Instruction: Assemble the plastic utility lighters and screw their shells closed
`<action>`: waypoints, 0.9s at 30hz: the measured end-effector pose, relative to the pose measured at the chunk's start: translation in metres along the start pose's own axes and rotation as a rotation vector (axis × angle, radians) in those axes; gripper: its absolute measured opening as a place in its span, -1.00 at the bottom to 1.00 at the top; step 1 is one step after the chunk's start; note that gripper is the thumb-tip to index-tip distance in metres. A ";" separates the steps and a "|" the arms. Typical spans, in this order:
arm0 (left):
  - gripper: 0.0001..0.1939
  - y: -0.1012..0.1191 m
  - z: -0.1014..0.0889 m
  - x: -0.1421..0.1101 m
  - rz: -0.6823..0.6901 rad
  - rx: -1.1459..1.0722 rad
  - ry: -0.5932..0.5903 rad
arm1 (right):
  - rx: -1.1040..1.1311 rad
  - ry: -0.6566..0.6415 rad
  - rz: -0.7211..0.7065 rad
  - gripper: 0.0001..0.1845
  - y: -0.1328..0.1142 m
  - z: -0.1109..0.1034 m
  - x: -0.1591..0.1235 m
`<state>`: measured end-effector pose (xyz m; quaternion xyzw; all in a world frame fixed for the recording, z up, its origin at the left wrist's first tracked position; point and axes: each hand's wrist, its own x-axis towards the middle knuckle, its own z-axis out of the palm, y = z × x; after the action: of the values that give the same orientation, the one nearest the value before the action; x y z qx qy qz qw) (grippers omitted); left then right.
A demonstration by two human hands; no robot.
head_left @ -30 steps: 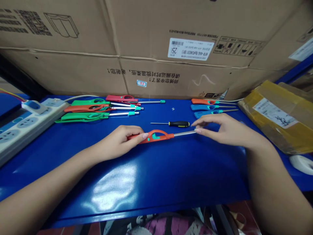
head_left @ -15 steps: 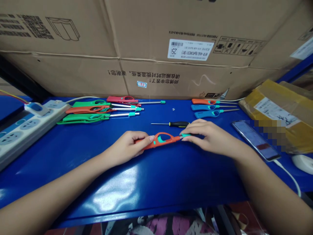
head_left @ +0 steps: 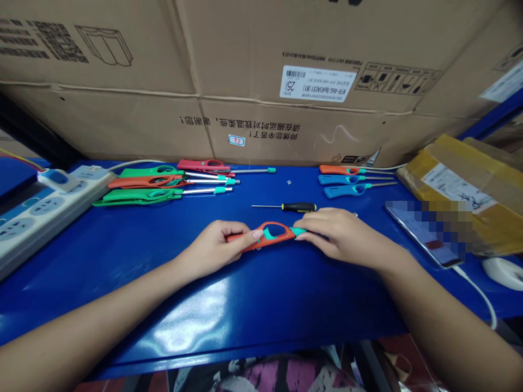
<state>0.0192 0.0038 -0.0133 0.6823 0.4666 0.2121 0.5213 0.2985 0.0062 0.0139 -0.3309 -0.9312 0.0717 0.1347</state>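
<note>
Over the blue bench (head_left: 286, 305), the left hand (head_left: 216, 246) and right hand (head_left: 343, 234) share one orange lighter (head_left: 269, 235): left grip wrapped round its handle, right grip pinching the green collar (head_left: 298, 231) at its neck. Crooked pressure could jam the collar askew.

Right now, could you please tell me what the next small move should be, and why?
Probably press the teal collar snugly onto the orange lighter, since the right hand pinches it at the lighter's front while the left hand grips the rear.
</note>
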 end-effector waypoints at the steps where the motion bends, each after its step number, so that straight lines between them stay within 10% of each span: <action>1: -0.49 0.000 0.001 0.000 0.038 0.030 0.027 | -0.003 -0.016 -0.006 -0.72 0.000 0.002 0.000; 9: -0.53 -0.002 0.004 -0.002 0.130 0.103 0.080 | -0.104 -0.100 -0.016 -0.70 -0.001 0.008 0.001; 17: -0.44 -0.002 0.000 -0.002 -0.061 0.004 0.028 | -0.165 0.144 -0.113 -0.72 0.000 0.019 0.000; 27: -0.42 0.003 0.003 -0.001 -0.112 -0.121 0.016 | -0.171 0.133 0.024 -0.61 -0.011 0.015 0.011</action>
<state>0.0225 0.0009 -0.0115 0.6207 0.4946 0.2155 0.5689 0.2794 0.0034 0.0045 -0.3563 -0.9189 -0.0285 0.1668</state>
